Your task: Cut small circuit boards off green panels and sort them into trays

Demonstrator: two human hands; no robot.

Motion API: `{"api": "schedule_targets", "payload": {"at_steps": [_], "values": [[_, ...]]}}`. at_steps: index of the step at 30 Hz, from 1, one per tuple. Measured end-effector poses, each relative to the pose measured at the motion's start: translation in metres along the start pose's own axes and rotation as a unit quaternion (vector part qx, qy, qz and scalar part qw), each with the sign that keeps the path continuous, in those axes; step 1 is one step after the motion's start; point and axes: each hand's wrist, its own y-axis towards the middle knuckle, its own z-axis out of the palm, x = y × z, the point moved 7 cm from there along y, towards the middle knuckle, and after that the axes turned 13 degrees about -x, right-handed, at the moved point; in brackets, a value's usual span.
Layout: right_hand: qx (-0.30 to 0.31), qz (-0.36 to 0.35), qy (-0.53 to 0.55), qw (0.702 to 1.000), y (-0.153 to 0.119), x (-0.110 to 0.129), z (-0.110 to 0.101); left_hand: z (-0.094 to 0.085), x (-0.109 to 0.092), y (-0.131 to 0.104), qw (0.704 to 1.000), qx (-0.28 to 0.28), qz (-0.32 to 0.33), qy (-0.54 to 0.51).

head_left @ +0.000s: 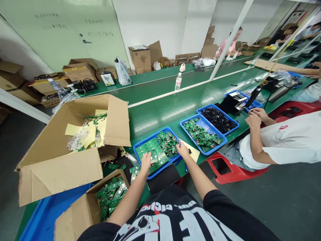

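Green circuit boards lie in the blue tray right in front of you, a flat spread on the left and a loose heap on the right. A large open carton crowds the left end of the green bench, and a smaller carton of boards sits close by your left forearm. On the other side, a yellow sheet lies partly hidden by your right forearm; past it come a second tray of boards and a third tray of black parts, near a co-worker's hands.

Both your forearms angle inward. Your left hand is over the tray's near left side, thumb and fingers at the flat spread (whether they pinch a piece or only press on it, I cannot tell). Your right hand is at the right rim beside the heap, fingers curled; I cannot tell whether anything is pinched there.

White lettering crosses your black shirt, upside down and broken by folds. Across the bench, a bottle has a label too small to read, and the handwriting on the door is too faint to make out
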Motion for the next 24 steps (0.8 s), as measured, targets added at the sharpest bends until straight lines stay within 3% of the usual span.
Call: {"api": "schedule_targets", "payload": {"at_steps": [4,9,12,20,24], "values": [[0.009,-0.019,0.037,0.999,-0.015,0.013,0.001,0.011,-0.003,-0.009,1.0,0.029,-0.009,0.002],[0.095,-0.049,0.113,0.988,-0.056,0.047,0.033,0.032,-0.009,-0.027,0.997,0.077,0.002,-0.01],[0.096,-0.063,0.15,0.982,-0.073,0.06,0.045,0.038,-0.014,-0.033,0.995,0.1,0.007,-0.016],[0.113,-0.062,0.253,0.959,-0.08,0.068,0.042,0.038,-0.026,-0.038,0.986,0.163,-0.015,-0.019],[0.115,-0.033,0.284,0.951,-0.078,0.067,0.038,0.037,-0.031,-0.042,0.986,0.164,-0.007,-0.016]]}}
